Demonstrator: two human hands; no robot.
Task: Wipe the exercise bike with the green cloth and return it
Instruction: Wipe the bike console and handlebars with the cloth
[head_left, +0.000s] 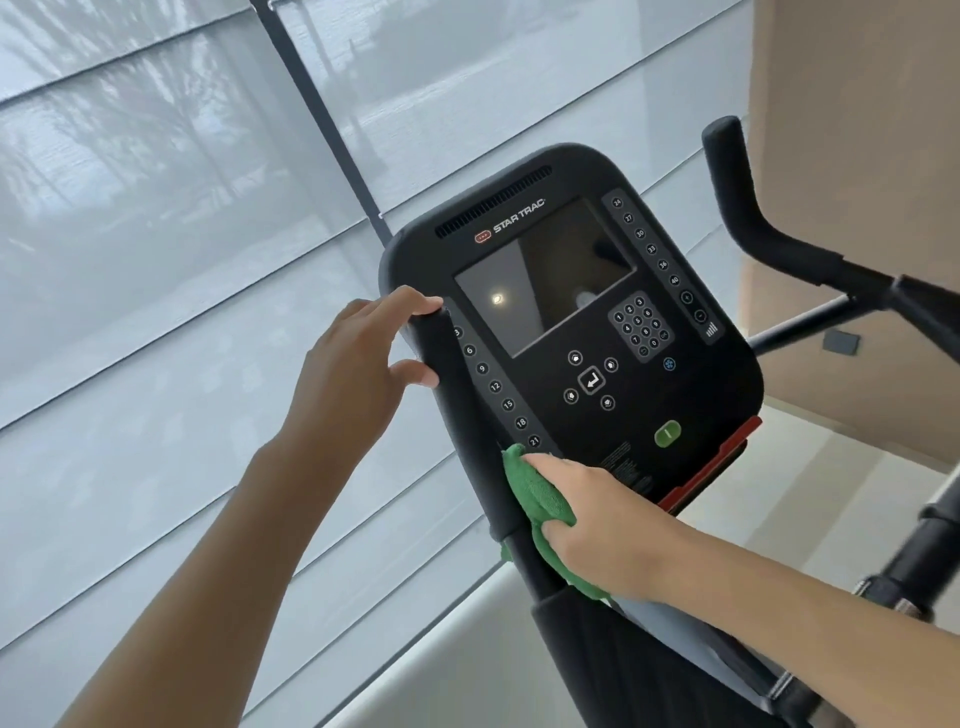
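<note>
The exercise bike's black console (571, 312) fills the middle of the head view, with a dark screen, keypad and green button. Its left handlebar (457, 405) rises beside the console's left edge. My left hand (358, 374) touches the top of that handlebar, fingers over its tip and thumb against its side. My right hand (597, 525) grips the bunched green cloth (540, 504) and presses it against the console's lower left corner, next to the handlebar. Part of the cloth hangs below my hand.
The right handlebar (753, 208) curves up at the right. A black frame post (924, 545) stands at the right edge. Grey window blinds (156, 260) cover the wall behind the bike, above a white sill (441, 649). A beige wall (857, 130) is at the upper right.
</note>
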